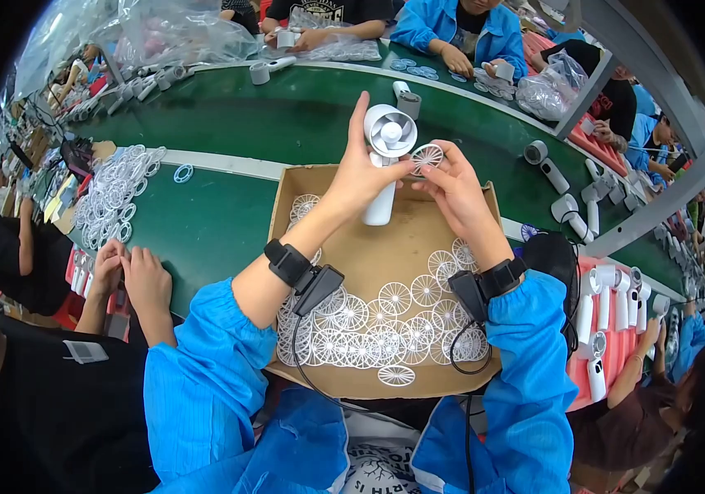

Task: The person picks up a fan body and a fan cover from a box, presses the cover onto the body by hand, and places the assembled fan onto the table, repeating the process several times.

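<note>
My left hand (pixel 358 171) is closed around a white handheld fan (pixel 380 202), held upright above the cardboard box with its round head facing me and the blades showing. A finger of that hand points up beside the fan head. Just to the right, my right hand (pixel 455 186) pinches a white round spoked grille (pixel 427 158) by its edge. The grille is tilted and close to the fan head; whether the two touch I cannot tell. Many similar grilles (pixel 394 298) lie spread and overlapped in the cardboard box (pixel 385 384) under my forearms.
A green conveyor belt (pixel 221 107) curves past the box, carrying several fans. A heap of white rings (pixel 114 198) lies at left, near a co-worker's hands (pixel 134 276). At right, a red tray (pixel 612 333) holds fans. A grey metal post (pixel 674 193) slants nearby; other people sit across.
</note>
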The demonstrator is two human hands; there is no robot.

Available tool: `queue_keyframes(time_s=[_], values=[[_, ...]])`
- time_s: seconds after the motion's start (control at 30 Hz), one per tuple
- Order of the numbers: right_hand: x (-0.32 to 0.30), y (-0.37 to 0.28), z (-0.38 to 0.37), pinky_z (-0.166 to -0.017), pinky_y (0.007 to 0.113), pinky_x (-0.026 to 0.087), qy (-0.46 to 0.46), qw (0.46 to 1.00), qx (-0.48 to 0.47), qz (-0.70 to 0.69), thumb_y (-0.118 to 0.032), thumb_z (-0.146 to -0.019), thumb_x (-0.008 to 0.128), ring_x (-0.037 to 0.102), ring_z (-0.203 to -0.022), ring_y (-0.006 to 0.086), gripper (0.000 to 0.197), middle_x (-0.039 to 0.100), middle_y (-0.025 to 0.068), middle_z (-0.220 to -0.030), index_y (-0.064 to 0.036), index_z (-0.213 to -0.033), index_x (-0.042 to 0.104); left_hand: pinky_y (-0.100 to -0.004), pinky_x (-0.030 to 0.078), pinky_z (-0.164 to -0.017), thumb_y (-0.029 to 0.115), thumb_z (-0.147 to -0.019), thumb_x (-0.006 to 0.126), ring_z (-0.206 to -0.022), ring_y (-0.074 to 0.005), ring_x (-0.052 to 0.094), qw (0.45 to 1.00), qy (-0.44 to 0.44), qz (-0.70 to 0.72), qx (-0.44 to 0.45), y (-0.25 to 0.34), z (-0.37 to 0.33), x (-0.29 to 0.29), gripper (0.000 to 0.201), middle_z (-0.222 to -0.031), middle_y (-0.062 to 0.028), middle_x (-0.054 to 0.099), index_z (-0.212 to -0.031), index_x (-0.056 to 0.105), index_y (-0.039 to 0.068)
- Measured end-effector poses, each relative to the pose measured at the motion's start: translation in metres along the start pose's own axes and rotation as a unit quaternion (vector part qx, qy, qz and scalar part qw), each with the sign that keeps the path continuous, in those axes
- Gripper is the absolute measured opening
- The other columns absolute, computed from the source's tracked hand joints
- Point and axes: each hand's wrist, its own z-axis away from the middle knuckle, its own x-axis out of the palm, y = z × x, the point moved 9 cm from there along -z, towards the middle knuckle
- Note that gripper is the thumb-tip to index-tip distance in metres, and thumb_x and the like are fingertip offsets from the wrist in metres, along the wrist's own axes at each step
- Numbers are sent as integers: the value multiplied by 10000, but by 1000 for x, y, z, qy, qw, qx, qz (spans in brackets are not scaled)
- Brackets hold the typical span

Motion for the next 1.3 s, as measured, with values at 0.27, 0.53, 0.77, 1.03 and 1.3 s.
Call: queue_keyframes(time_s=[0.27, 0.53, 0.77, 1.03, 1.3], values=[[-4, -2, -1, -744, 237, 518, 8, 981, -53, 188, -16, -895, 538, 610, -899, 128, 305, 609, 59, -1046, -35, -1194, 479, -290, 543, -696, -44, -703, 727, -981, -184, 565, 995, 39, -49, 75, -1, -2, -3, 1054, -1251, -110, 447, -1481, 61, 202], [-5, -5, 5, -755, 246, 517, 1, 974, -28, 224, -16, -909, 514, 614, -908, 136, 305, 595, 66, -1044, -23, -1211, 478, -297, 511, -806, -34, -707, 725, -1111, -209, 508, 998, 32, -28, 38, -1, 2, -2, 1042, -1298, -137, 431, -1482, 55, 157], [92, -66, 20, -782, 293, 479, 48, 793, -237, 559, -19, -873, 532, 577, -964, 183, 303, 536, 105, -1098, -35, -1175, 538, -350, 403, -989, 3, -713, 732, -1175, -246, 468, 990, 120, 55, 41, -33, -13, -23, 1060, -1324, -149, 417, -1475, 6, 129], [329, 0, -11, -628, 383, 507, -294, 728, -171, 595, -133, -803, 556, 635, -642, 283, 506, 654, 142, -734, -87, -1300, 475, -303, 470, -843, 123, -779, 687, -996, -219, 581, 980, 100, 131, -110, -29, -1, -19, 831, -1212, -175, 519, -1435, 184, 33], [436, 62, -61, -551, 331, 515, -376, 670, -33, 639, -111, -797, 516, 630, -585, 213, 732, 669, 142, -735, -57, -1456, 202, -309, 484, -740, 91, -765, 678, -895, -213, 594, 986, 155, 42, -35, -20, 7, -61, 865, -1175, -171, 527, -1443, 141, 68]])
